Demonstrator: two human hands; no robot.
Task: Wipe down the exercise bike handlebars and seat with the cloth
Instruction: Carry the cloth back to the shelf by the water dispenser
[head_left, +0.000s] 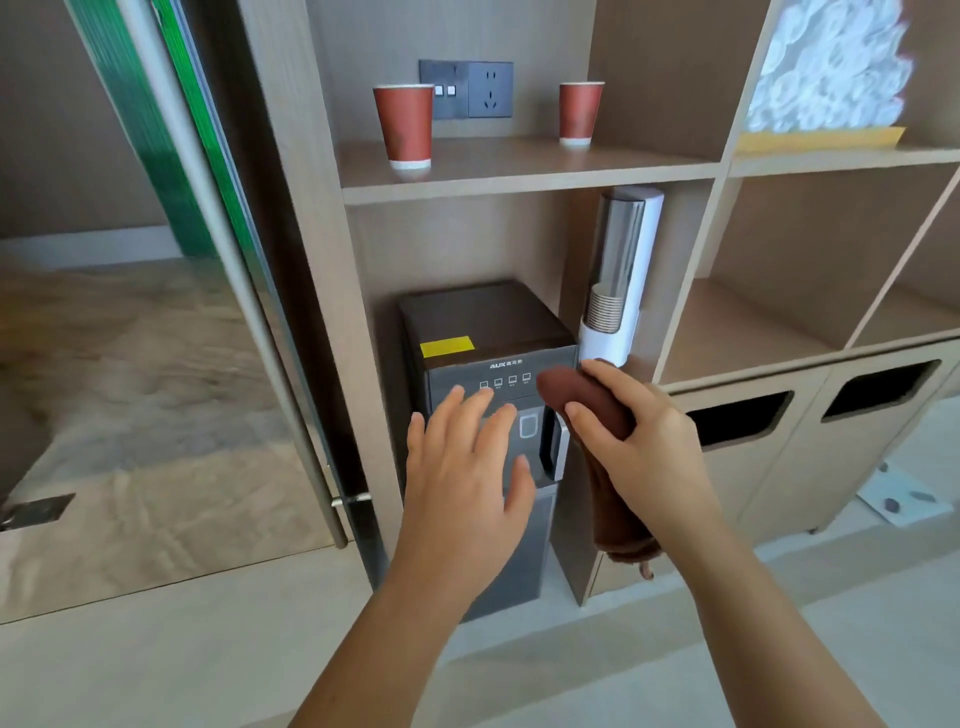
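Two hands up front: our right hand (639, 436) has fingers curled tight round the brown cloth (587, 405), tail hanging below the wrist; our left hand (467, 467) is spread wide and empty, hovering before the dispenser (483, 332) in the shelving (519, 176). For now we keep the cloth bunched firm and turn to find the bike. No bike, handlebars or seat in view, so progress there can't be judged.

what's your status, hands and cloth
Right hand shut on brown cloth. Left hand open, empty. No bike in view; water dispenser ahead.
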